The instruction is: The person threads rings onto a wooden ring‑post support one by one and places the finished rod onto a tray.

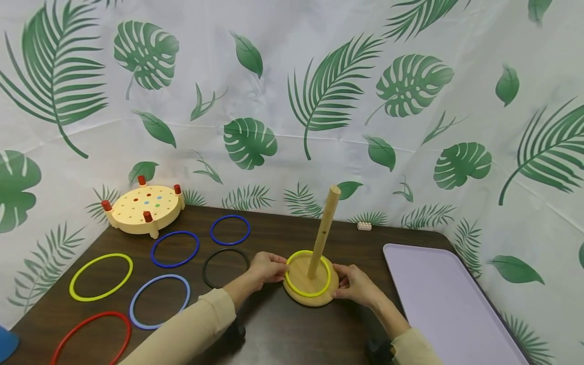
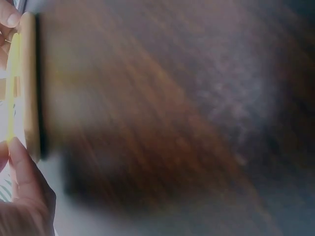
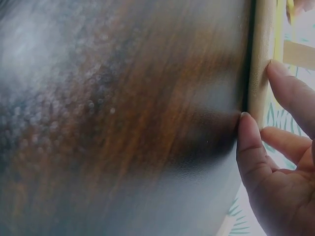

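Note:
In the head view, a wooden peg [image 1: 325, 230] stands upright on a round wooden base [image 1: 299, 264]. A yellow ring [image 1: 329, 277] encircles the peg low down, close over the base. From the left, my left hand [image 1: 268, 267] pinches the edge of this ring between thumb and finger; the left wrist view has the same pinch on the yellow ring [image 2: 11, 113] beside the base's rim. My right hand [image 1: 358, 288] grips the base's right edge. In the right wrist view its thumb is at the lower edge of the base [image 3: 261, 73], with a finger on the top side.
Loose rings lie to the left: red [image 1: 98, 315], light blue [image 1: 188, 293], black [image 1: 205, 279], two dark blue and another yellow [image 1: 73, 289]. Behind them is a round pegged board [image 1: 146, 203] with red-tipped legs upward. A lilac tray [image 1: 442, 289] lies right; a small block [image 1: 364, 226] sits behind.

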Demonstrator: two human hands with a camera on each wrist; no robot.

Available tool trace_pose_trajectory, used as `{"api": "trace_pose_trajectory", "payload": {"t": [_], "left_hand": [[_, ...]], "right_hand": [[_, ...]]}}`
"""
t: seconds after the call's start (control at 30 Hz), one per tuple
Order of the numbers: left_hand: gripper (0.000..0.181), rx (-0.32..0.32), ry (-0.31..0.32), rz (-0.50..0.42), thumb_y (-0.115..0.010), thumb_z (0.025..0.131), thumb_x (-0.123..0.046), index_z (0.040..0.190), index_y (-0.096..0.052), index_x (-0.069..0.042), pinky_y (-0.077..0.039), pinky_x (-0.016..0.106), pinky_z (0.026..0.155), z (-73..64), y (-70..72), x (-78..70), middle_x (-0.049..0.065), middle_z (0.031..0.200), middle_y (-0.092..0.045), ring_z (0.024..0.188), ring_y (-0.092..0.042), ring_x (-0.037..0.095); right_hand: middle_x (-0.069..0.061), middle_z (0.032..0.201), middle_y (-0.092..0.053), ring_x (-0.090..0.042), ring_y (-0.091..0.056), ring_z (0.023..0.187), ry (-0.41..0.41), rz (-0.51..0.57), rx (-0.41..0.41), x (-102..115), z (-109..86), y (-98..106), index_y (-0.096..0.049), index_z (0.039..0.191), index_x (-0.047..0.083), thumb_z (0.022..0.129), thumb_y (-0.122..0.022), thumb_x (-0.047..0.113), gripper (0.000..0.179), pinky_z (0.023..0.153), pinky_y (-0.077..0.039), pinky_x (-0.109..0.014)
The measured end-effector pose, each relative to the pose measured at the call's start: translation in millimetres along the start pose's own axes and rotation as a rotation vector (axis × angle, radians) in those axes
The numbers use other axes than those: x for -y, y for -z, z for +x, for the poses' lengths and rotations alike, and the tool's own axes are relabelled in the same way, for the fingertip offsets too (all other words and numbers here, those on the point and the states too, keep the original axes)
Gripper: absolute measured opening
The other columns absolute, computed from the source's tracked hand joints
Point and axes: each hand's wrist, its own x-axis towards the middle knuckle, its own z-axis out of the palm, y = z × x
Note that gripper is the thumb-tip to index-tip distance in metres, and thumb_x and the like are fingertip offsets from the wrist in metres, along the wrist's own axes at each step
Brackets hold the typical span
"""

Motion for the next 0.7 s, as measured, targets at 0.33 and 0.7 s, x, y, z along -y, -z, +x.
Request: {"api": "trace_pose_trajectory", "payload": {"t": [0.33, 0.7], "left_hand": [[0.015, -0.012, -0.055, 0.093, -0.068, 0.081, 0.000, 0.095, -0.067, 0.008, -0.056, 0.020, 0.055, 1.9, -4.7, -2.8, 0.003, 0.068, -0.063, 0.055, -0.056, 0.005], [0.017, -0.016, -0.149, 0.154, -0.067, 0.080, 0.002, 0.096, -0.069, 0.008, -0.058, 0.026, 0.061, 2.3, -6.3, -6.6, 0.012, 0.078, -0.070, 0.064, -0.064, 0.011]], "right_hand": [[-0.017, 0.097, -0.063, -0.013, -0.058, 0.074, -0.009, -0.036, 0.006, -0.7, -0.8, -0.4, -0.045, 0.127, -0.018, 0.075, -0.078, 0.009, 0.067, 0.062, -0.051, -0.018], [-0.014, 0.091, -0.063, -0.012, -0.058, 0.072, 0.008, -0.027, -0.004, -1.7, -0.1, 0.2, -0.048, 0.125, -0.017, 0.074, -0.078, 0.006, 0.063, 0.061, -0.051, -0.018]]}}
